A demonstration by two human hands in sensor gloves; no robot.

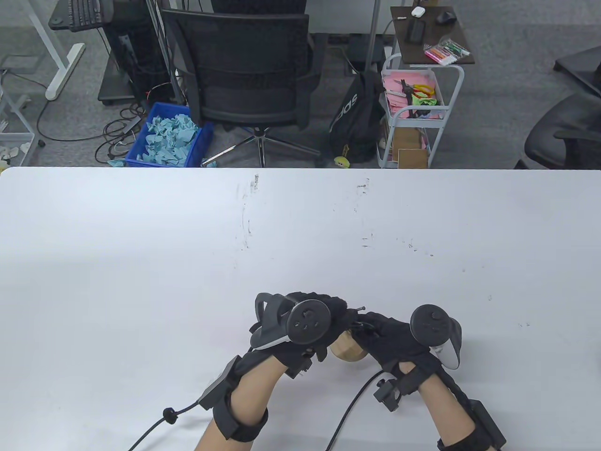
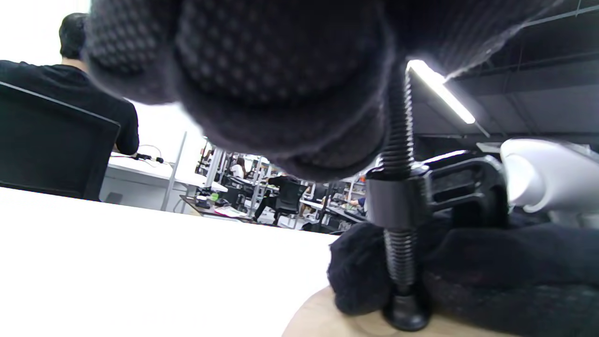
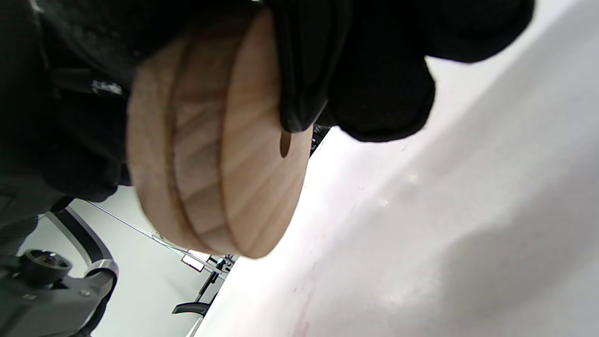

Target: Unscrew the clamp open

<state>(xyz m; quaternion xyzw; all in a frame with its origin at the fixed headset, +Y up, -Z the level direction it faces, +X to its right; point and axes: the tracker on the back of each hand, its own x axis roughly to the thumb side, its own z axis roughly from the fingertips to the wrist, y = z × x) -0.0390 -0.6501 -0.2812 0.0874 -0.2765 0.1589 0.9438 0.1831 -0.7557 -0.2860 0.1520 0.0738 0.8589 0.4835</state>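
Both hands meet low in the centre of the table view, near the bottom edge, over the white table [image 1: 141, 244].

My right hand [image 1: 394, 343] grips the clamp [image 2: 463, 187] together with the wooden disc [image 1: 347, 350] caught in it. The right wrist view shows the disc filling the upper left of the frame, my gloved fingers [image 3: 383, 93] wrapped over its edge and face. I judge this hand is the anchor: it keeps the frame from spinning with the screw.

My left hand [image 1: 305, 324] is curled over the top end of the clamp's screw [image 2: 398, 140]. In the left wrist view my fingertips [image 2: 281, 70] fill the top of the frame and close round the upper end of the thread; the handle itself is hidden under them. A thin pin [image 1: 360, 309] pokes out between the two hands in the table view, likely the handle's cross bar.

State of the clamp: the threaded rod runs down through the black collar at right of centre in the left wrist view, and its round foot [image 2: 406, 316] at the lower edge touches the wood. So I judge the clamp not yet open, with loosening turns left to do.

Held off the table at a tilt, I think, so that the left wrist has room to twist.

Further off, beyond the table's far edge: an office chair [image 1: 253, 70] at upper centre, a blue bin of paper scraps [image 1: 169, 136] to its left, a white cart [image 1: 413, 108] at upper right.
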